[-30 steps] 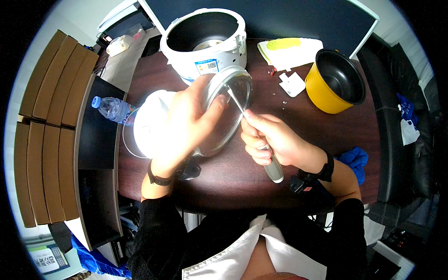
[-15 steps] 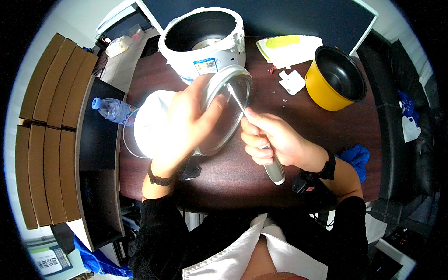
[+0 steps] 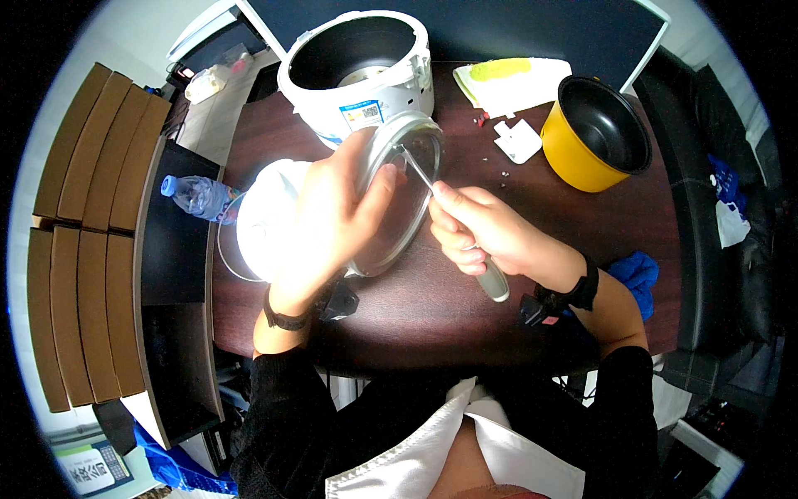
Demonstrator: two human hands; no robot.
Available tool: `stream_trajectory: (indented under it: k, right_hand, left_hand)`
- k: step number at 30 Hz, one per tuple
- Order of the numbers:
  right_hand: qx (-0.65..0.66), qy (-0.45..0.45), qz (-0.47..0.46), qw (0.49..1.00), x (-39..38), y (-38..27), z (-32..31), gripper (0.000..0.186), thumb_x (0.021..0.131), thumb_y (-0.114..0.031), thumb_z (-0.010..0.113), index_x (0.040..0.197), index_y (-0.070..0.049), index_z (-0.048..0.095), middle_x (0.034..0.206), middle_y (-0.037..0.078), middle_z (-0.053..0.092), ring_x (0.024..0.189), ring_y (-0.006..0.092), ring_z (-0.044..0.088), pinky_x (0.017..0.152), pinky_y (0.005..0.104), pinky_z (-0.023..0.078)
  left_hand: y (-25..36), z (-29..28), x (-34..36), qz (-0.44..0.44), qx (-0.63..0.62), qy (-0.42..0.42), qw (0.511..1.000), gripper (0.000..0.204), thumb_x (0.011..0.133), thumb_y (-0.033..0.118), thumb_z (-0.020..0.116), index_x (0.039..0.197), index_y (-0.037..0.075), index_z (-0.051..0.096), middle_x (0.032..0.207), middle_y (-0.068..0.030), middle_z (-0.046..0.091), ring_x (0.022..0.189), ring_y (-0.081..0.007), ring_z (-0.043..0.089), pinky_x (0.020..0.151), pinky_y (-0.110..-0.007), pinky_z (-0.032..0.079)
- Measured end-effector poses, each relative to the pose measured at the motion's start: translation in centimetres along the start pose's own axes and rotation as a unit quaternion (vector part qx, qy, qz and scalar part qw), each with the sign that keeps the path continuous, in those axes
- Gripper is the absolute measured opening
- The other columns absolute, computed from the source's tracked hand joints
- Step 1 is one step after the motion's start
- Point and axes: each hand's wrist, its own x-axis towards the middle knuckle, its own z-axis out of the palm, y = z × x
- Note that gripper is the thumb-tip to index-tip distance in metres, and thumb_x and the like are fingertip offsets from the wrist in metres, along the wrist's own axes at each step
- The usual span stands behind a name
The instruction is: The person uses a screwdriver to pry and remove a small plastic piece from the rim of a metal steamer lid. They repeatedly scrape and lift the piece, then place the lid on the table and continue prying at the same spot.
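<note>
My left hand (image 3: pixel 328 195) grips a round white rice cooker lid (image 3: pixel 407 220), tilted on edge so that its inner side, with a pale rim, faces right. Fingers go behind the lid, and the thumb lies over its inner side. In my right hand (image 3: pixel 482 229) is a screwdriver (image 3: pixel 496 285) with a grey handle, its shaft slanting up and left. The tip meets or nearly meets the lid's inner side near the upper rim; exact contact is hard to tell. Behind the lid stands the white rice cooker body (image 3: pixel 324 108), open at the top with a dark inside.
A yellow inner pot (image 3: pixel 569 154) with a black inside stands at the far right. Near it lie a white and yellow-green cloth (image 3: pixel 532 91), a small white plastic piece (image 3: pixel 518 141) and tiny bits. A bottle (image 3: pixel 199 196) is at the left, a blue cloth (image 3: pixel 636 277) at the right.
My right hand and the screwdriver have shifted slightly up, and the handle sits more upward in view. The lid and left hand have barely moved.
</note>
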Motion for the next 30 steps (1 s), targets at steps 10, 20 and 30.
stream_trajectory:
  k: [10,20,30]
  right_hand:
    - [-0.371,0.103,-0.038,0.922,-0.9,-3.3,-2.1,0.048,0.099,-0.043,0.036,0.065,-0.009,0.044,0.052,-0.003,0.039,0.034,0.0058,0.034,0.032,0.0223,0.028]
    - [-0.582,0.167,-0.162,0.779,-1.5,-3.6,-2.2,0.044,0.099,-0.034,0.040,0.069,-0.004,0.050,0.054,0.004,0.043,0.048,0.0158,0.044,0.052,0.0313,0.039]
    - [-0.761,0.241,-0.231,0.557,-3.7,-4.3,-0.9,0.038,0.095,-0.032,0.049,0.070,-0.004,0.054,0.053,0.011,0.049,0.050,0.0260,0.053,0.053,0.0373,0.041]
  left_hand:
    - [-0.2,0.3,-0.1,0.019,0.018,-0.013,1.000,0.022,0.085,0.011,0.055,0.101,-0.004,0.055,0.076,-0.0179,0.066,0.074,-0.0313,0.067,0.066,-0.036,0.051]
    - [0.3,0.3,0.2,0.028,0.064,-0.024,0.997,0.033,0.083,0.013,0.057,0.111,-0.004,0.053,0.077,-0.0214,0.065,0.071,-0.0332,0.067,0.065,-0.037,0.051]
    - [0.4,0.5,-0.1,0.029,0.019,-0.058,0.998,0.035,0.084,0.012,0.056,0.114,-0.005,0.052,0.082,-0.0209,0.066,0.075,-0.0320,0.067,0.069,-0.036,0.051]
